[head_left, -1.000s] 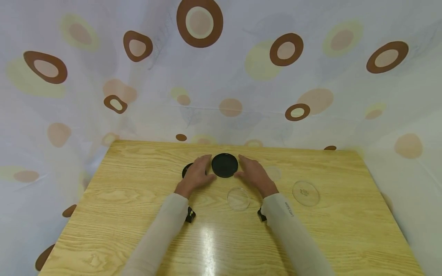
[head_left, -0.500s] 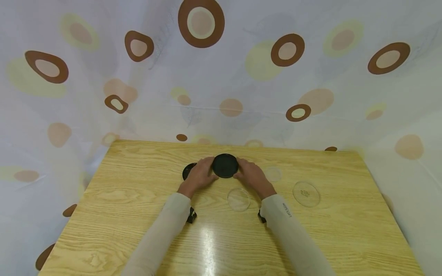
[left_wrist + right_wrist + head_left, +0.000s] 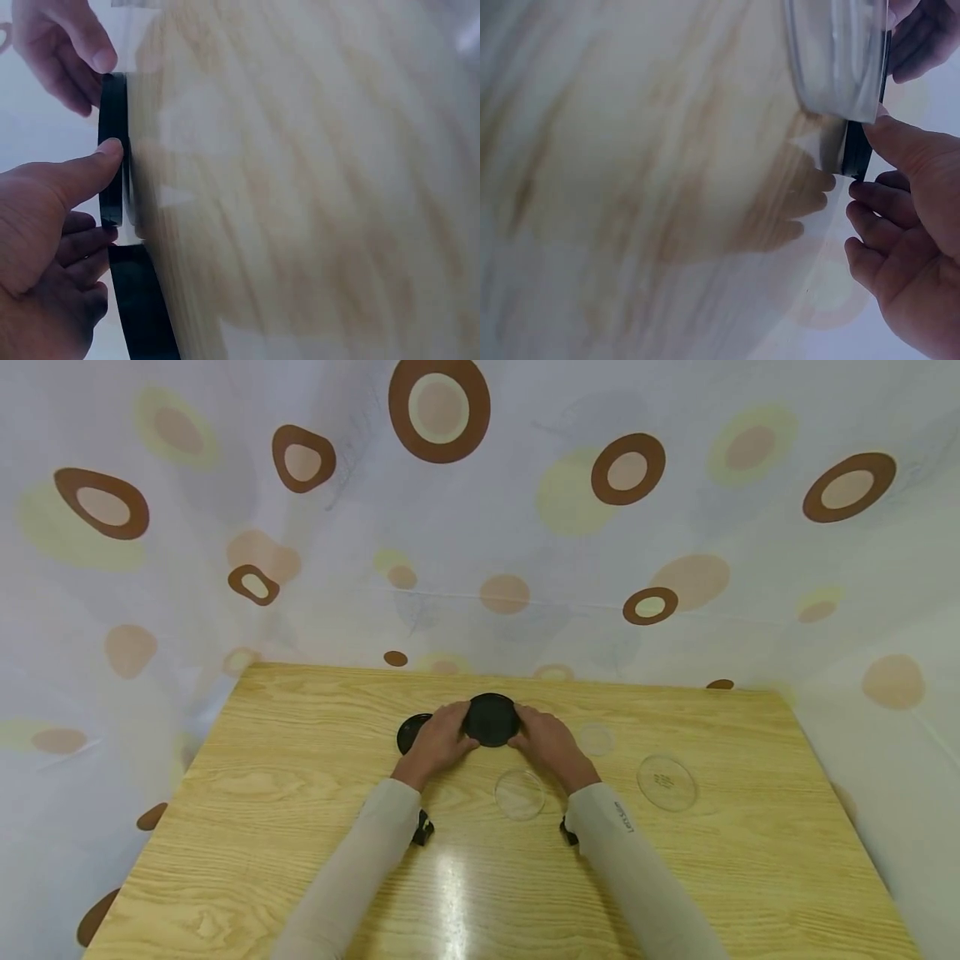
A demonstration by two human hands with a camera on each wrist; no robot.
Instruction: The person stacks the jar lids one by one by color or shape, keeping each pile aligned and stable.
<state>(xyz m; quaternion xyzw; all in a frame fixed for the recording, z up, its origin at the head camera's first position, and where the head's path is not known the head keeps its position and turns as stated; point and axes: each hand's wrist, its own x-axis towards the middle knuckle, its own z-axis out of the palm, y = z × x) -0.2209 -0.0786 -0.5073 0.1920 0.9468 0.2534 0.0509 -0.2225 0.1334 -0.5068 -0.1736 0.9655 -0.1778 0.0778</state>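
A black, round, shallow dish (image 3: 491, 720) is held between my two hands near the back of the table. My left hand (image 3: 441, 739) pinches its left edge; in the left wrist view the thumb lies on the rim of the dish (image 3: 112, 180), with a thin gap between dish and tabletop. On the opposite edge my right hand (image 3: 551, 742) grips with thumb and fingers. A second black round dish (image 3: 410, 732) lies just left, partly hidden behind my left hand. In front of the held dish rests a clear round dish (image 3: 520, 794), which covers part of it in the right wrist view.
To the right of my right hand lie a small faint clear disc (image 3: 596, 739) and a larger clear round dish (image 3: 667, 782) with markings in its middle. The wooden table (image 3: 262, 827) meets a patterned cloth (image 3: 502, 635) at its back edge.
Both hands have closed in from the sides onto the black dish and now grip its edges. The dish has shifted very slightly; the clear dishes have stayed put.
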